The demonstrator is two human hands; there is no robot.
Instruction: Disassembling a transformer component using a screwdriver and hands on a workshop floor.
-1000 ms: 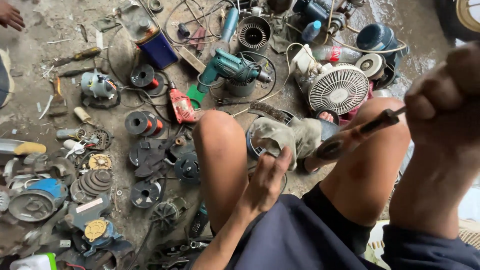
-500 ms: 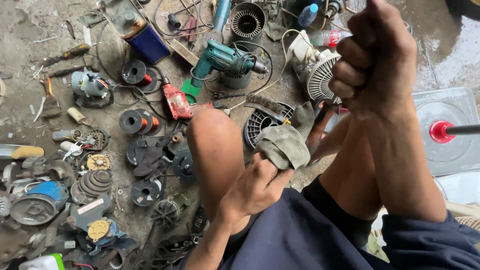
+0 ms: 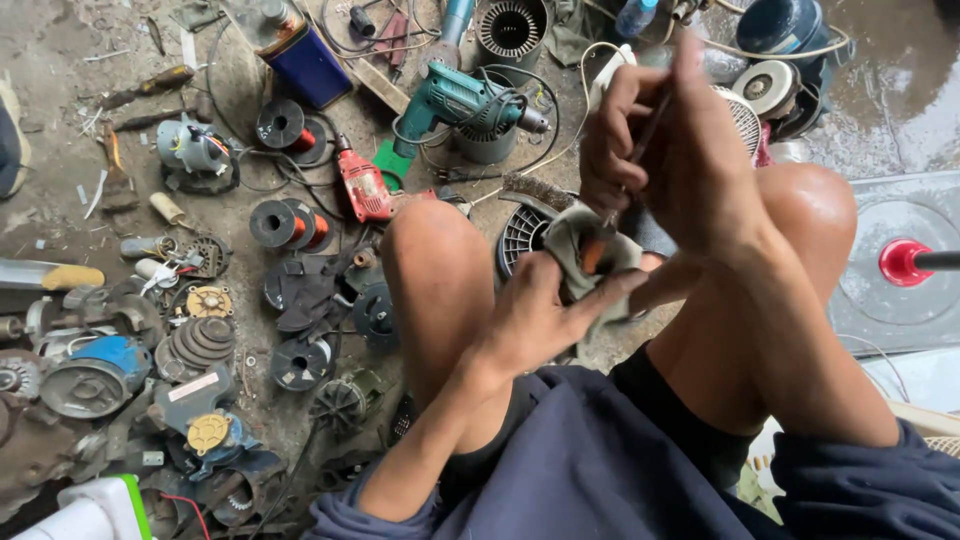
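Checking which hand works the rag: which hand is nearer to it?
Left. The left hand holds the rag; the right hand grips a thin tool just above it.

Two hands show, the left hand (image 3: 540, 315) and the right hand (image 3: 670, 150), sharing one grey rag (image 3: 590, 255). On the floor lie one teal electric drill (image 3: 460, 100), one red power tool (image 3: 363, 187) and one blue can (image 3: 305, 60).

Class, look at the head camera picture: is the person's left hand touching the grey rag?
Touching. The head view shows the left hand with its fingers wrapped around the grey rag, gripping it between the knees.
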